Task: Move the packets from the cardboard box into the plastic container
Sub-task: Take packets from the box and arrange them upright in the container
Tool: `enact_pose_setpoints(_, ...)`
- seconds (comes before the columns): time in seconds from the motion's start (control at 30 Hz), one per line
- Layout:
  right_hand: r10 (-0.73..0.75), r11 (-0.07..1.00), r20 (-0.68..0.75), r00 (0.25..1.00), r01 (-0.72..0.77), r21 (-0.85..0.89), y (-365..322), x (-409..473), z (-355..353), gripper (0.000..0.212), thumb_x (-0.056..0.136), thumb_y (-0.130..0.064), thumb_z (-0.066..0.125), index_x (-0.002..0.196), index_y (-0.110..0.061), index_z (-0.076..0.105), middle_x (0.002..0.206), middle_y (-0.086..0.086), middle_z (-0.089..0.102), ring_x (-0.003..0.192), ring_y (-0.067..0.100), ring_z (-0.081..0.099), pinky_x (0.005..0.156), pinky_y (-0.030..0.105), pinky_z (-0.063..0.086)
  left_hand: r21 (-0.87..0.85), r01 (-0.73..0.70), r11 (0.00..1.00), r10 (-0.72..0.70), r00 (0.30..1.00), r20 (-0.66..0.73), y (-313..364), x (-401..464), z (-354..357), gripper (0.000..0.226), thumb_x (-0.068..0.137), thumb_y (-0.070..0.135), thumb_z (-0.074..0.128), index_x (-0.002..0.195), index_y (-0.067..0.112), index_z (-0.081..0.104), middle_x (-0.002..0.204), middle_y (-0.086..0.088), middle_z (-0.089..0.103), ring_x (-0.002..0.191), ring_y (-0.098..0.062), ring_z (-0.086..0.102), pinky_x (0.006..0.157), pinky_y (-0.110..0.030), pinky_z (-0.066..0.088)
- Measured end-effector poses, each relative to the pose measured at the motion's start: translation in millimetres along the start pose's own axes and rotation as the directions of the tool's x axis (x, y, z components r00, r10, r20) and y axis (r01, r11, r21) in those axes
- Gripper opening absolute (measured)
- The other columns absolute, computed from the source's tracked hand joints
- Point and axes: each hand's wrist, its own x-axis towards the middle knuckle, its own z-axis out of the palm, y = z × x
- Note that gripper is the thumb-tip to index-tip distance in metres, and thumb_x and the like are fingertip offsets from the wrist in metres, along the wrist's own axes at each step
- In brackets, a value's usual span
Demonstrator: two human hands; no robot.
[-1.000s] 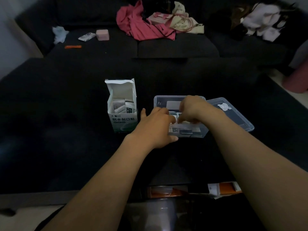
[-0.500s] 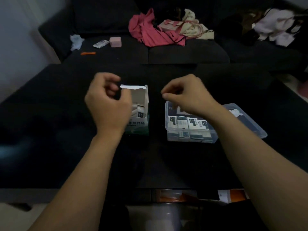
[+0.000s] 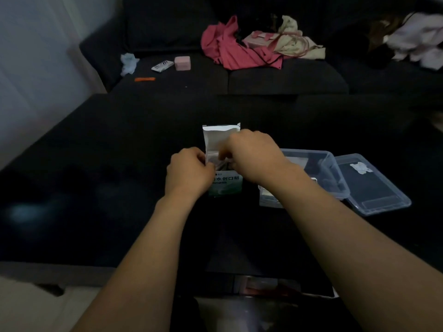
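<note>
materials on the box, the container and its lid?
Box: looks like thin printed cardboard, matte white inside the raised flap, green print on the front. Container: clear, slightly glossy plastic, probably rigid; the dark surface shows through its walls. Lid: same clear plastic by the look, lying flat beside it, with a pale sticker on top.

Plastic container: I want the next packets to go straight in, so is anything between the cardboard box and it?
Nothing visible. The plastic container sits open right of the cardboard box, its lid off on the far side.
</note>
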Motion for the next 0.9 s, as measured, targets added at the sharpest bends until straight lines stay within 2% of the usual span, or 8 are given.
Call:
enact_pose_setpoints(0.1,0.027,0.999,-0.039,0.999,-0.025,0.037,7,-1,6,0.022,0.092,-0.020,0.067,0.113,-0.028,0.071,0.108,0.003,0.063,0.094,0.023,0.062,0.071,0.034,0.047,-0.021,0.006,1.000,-0.005,1.000,0.026,1,-1,0,0.008,0.092,0.024,0.070,0.099,0.025,0.068,0.094,0.001,0.069,0.087,-0.016,0.068,0.069,-0.031,0.057)
enact_pose_setpoints(0.2,0.040,0.993,-0.032,0.999,-0.036,0.110,11,0,10,0.018,0.088,-0.023,0.073,0.104,-0.031,0.072,0.104,0.001,0.063,0.092,0.022,0.062,0.073,0.036,0.051,-0.041,0.005,0.999,-0.004,1.000,0.004,1,-2,0,0.008,0.090,0.024,0.071,0.098,0.024,0.069,0.091,-0.001,0.071,0.083,-0.020,0.071,0.076,-0.042,0.063)
enact_pose_setpoints(0.37,0.033,0.979,-0.014,0.999,-0.030,0.201,13,-1,11,0.007,0.084,-0.024,0.076,0.085,-0.029,0.072,0.095,-0.004,0.060,0.087,0.019,0.062,0.073,0.034,0.052,-0.065,-0.024,0.998,0.026,0.999,0.022,-1,-2,2,0.004,0.091,0.027,0.071,0.093,0.025,0.068,0.087,0.000,0.071,0.082,-0.020,0.072,0.077,-0.044,0.063)
enact_pose_setpoints(0.5,0.008,0.983,-0.014,1.000,-0.005,0.182,12,0,12,0.015,0.085,-0.024,0.073,0.074,-0.032,0.066,0.090,-0.005,0.060,0.085,0.021,0.063,0.068,0.032,0.048,-0.053,-0.030,0.998,0.032,0.999,0.024,0,-1,5,0.006,0.094,0.030,0.067,0.090,0.027,0.066,0.082,0.000,0.071,0.077,-0.019,0.072,0.076,-0.043,0.063)
enact_pose_setpoints(0.57,-0.014,0.989,-0.032,0.999,0.018,0.146,12,1,13,0.016,0.086,-0.024,0.071,0.075,-0.035,0.066,0.091,-0.006,0.060,0.085,0.022,0.063,0.067,0.032,0.046,-0.048,-0.031,0.998,0.032,0.999,0.033,0,-1,5,0.007,0.096,0.031,0.064,0.093,0.025,0.066,0.087,-0.001,0.071,0.081,-0.021,0.072,0.075,-0.042,0.063)
enact_pose_setpoints(0.7,-0.032,0.989,-0.080,0.996,0.044,0.141,13,-2,10,0.016,0.090,-0.022,0.065,0.091,-0.032,0.077,0.099,0.000,0.068,0.088,0.022,0.064,0.070,0.031,0.047,-0.020,-0.053,0.998,0.053,0.999,0.002,-2,-1,5,0.013,0.099,0.028,0.056,0.101,0.020,0.066,0.095,-0.003,0.070,0.081,-0.024,0.072,0.072,-0.044,0.063)
enact_pose_setpoints(0.9,-0.049,0.978,-0.151,0.987,0.078,0.196,14,-4,5,0.016,0.092,-0.023,0.066,0.097,-0.034,0.076,0.108,-0.002,0.070,0.096,0.019,0.065,0.079,0.034,0.054,0.012,-0.058,0.998,0.058,0.998,-0.037,-2,1,4,0.023,0.100,0.031,0.046,0.096,0.019,0.065,0.092,-0.006,0.069,0.078,-0.027,0.071,0.072,-0.047,0.062)
